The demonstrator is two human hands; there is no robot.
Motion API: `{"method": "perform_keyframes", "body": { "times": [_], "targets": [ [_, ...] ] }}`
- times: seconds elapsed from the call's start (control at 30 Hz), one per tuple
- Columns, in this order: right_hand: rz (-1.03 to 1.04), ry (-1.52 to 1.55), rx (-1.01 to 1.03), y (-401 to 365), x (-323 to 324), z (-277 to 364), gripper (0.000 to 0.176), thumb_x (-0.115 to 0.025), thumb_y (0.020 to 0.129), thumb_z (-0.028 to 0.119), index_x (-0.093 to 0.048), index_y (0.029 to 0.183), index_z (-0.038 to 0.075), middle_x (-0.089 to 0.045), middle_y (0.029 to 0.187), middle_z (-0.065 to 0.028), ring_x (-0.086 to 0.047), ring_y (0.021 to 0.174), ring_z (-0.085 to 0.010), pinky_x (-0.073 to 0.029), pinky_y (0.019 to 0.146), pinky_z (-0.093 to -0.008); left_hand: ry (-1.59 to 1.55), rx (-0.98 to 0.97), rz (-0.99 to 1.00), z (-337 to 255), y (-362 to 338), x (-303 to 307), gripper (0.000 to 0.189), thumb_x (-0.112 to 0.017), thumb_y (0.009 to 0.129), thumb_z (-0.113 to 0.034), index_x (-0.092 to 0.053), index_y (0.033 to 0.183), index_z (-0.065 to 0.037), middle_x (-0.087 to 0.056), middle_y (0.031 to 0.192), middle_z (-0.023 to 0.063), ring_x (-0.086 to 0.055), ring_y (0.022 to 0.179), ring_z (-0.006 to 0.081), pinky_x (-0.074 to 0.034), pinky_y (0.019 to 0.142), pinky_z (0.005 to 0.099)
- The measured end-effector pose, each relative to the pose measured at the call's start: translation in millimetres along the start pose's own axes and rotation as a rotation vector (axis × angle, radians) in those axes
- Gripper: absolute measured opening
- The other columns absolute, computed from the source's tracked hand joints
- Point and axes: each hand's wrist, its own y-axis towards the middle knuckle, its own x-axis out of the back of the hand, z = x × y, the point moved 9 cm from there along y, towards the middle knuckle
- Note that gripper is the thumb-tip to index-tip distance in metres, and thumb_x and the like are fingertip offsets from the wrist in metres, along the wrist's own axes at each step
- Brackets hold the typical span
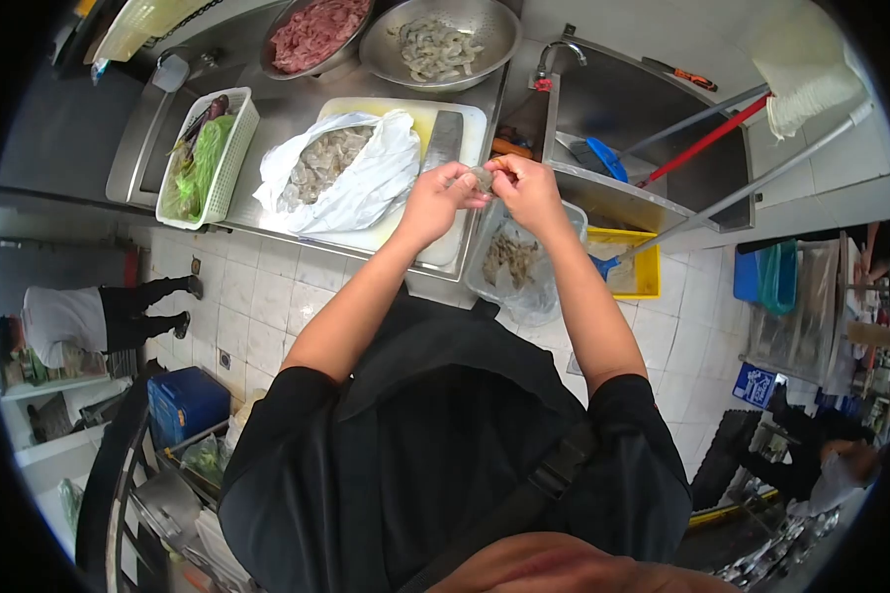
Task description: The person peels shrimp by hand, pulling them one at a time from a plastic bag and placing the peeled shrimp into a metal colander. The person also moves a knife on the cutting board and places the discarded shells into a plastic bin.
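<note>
A grey raw shrimp (482,179) is pinched between my two hands, above the front edge of the counter. My left hand (443,198) has its fingers closed on one side of it, and my right hand (527,190) grips the other side with its fingertips. Just left of them, a white plastic bag (386,183) full of raw shrimp lies open on the cutting board (473,133). A cleaver (445,138) rests on the board beside the bag. Below my hands, a lined plastic tub (479,252) holds what look like shrimp shells and heads.
At the back stand a metal bowl (509,35) of peeled shrimp and a bowl of pink meat (316,35). A vegetable basket (250,124) sits left. On the right are a sink (653,109), leaning mop handles (707,138) and a yellow crate (648,272). Other people stand left and right.
</note>
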Motion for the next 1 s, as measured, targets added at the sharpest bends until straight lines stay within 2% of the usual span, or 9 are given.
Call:
{"method": "perform_keyframes", "body": {
  "times": [0.03, 0.17, 0.27, 0.37, 0.4, 0.47, 0.6, 0.9, 1.0],
  "targets": [
    [-0.054, -0.174, 0.214, 0.4, 0.4, 24.0, 0.020, -0.059, 0.081, 0.012, -0.067, 0.094, -0.001, -0.067, 0.081, -0.0137, -0.065, 0.072, -0.0279, -0.051, 0.067, -0.0359, 0.002, -0.008, -0.023, 2.1, 1.9, 1.9, 0.017, -0.050, 0.097, -0.011, -0.059, 0.098, 0.003, -0.062, 0.091, 0.0073, -0.067, 0.084, 0.0177, -0.057, 0.078, 0.0292],
    [-0.042, -0.258, 0.347, -10.4, -6.9, 54.5, 0.021, -0.059, 0.083, 0.015, -0.065, 0.096, 0.000, -0.066, 0.086, -0.0165, -0.063, 0.081, -0.0362, -0.050, 0.071, -0.0407, -0.044, -0.030, -0.114, 1.9, 4.9, 3.8, 0.016, -0.051, 0.096, -0.011, -0.059, 0.095, 0.004, -0.065, 0.086, 0.0100, -0.066, 0.078, 0.0159, -0.058, 0.070, 0.0297],
    [0.045, -0.280, 0.256, -6.9, -8.5, 36.4, 0.026, -0.058, 0.085, 0.012, -0.063, 0.108, 0.001, -0.067, 0.087, -0.0163, -0.065, 0.074, -0.0292, -0.050, 0.068, -0.0340, -0.099, -0.008, -0.088, 5.9, 6.0, -2.0, 0.017, -0.052, 0.096, -0.012, -0.059, 0.094, 0.004, -0.065, 0.084, 0.0094, -0.066, 0.077, 0.0155, -0.057, 0.069, 0.0293],
    [0.184, -0.183, 0.074, -5.1, -6.9, 33.0, 0.024, -0.055, 0.088, 0.010, -0.063, 0.109, 0.001, -0.066, 0.078, -0.0113, -0.057, 0.065, -0.0106, -0.046, 0.063, -0.0264, -0.139, -0.005, -0.055, 6.4, 5.5, -4.2, 0.018, -0.051, 0.097, -0.013, -0.059, 0.096, 0.004, -0.064, 0.086, 0.0094, -0.065, 0.077, 0.0153, -0.057, 0.070, 0.0292],
    [0.196, -0.182, 0.082, -5.5, -9.1, 33.6, 0.024, -0.055, 0.088, 0.010, -0.063, 0.109, 0.001, -0.066, 0.078, -0.0113, -0.057, 0.065, -0.0106, -0.046, 0.063, -0.0264, -0.125, -0.009, -0.021, 3.9, 3.8, -6.8, 0.018, -0.050, 0.097, -0.013, -0.058, 0.098, 0.004, -0.063, 0.088, 0.0096, -0.065, 0.079, 0.0154, -0.058, 0.073, 0.0294],
    [0.088, -0.144, 0.066, -2.8, -3.5, 30.9, 0.022, -0.055, 0.085, 0.012, -0.067, 0.102, 0.003, -0.065, 0.075, -0.0164, -0.063, 0.060, -0.0262, -0.048, 0.060, -0.0329, -0.113, -0.005, -0.029, 0.4, 0.6, -7.7, 0.018, -0.050, 0.097, -0.013, -0.058, 0.098, 0.004, -0.063, 0.087, 0.0099, -0.065, 0.078, 0.0157, -0.058, 0.072, 0.0297],
    [0.048, -0.019, -0.026, 1.3, -6.3, 7.3, 0.021, -0.053, 0.085, 0.007, -0.068, 0.097, 0.000, -0.066, 0.070, -0.0102, -0.060, 0.061, -0.0117, -0.048, 0.060, -0.0277, -0.123, -0.052, -0.010, -1.2, 2.0, -8.4, 0.017, -0.051, 0.097, -0.012, -0.059, 0.098, 0.004, -0.063, 0.088, 0.0110, -0.065, 0.078, 0.0171, -0.057, 0.072, 0.0304],
    [0.112, 0.342, -0.166, 6.5, -17.0, -15.6, 0.017, -0.052, 0.088, 0.003, -0.064, 0.099, -0.003, -0.065, 0.085, -0.0004, -0.057, 0.074, -0.0080, -0.046, 0.067, -0.0236, -0.214, -0.074, 0.058, -13.7, -5.8, -5.8, 0.016, -0.050, 0.097, -0.010, -0.058, 0.101, 0.003, -0.062, 0.087, 0.0115, -0.067, 0.079, 0.0197, -0.058, 0.072, 0.0310],
    [0.163, 0.295, -0.082, 11.3, -21.0, -10.6, 0.016, -0.053, 0.091, 0.005, -0.062, 0.102, -0.002, -0.063, 0.088, 0.0013, -0.056, 0.078, -0.0076, -0.045, 0.071, -0.0230, -0.191, -0.106, 0.053, -15.9, -5.3, -2.3, 0.015, -0.050, 0.097, -0.010, -0.058, 0.100, 0.003, -0.063, 0.087, 0.0111, -0.066, 0.078, 0.0189, -0.058, 0.071, 0.0307]
  ]
}}
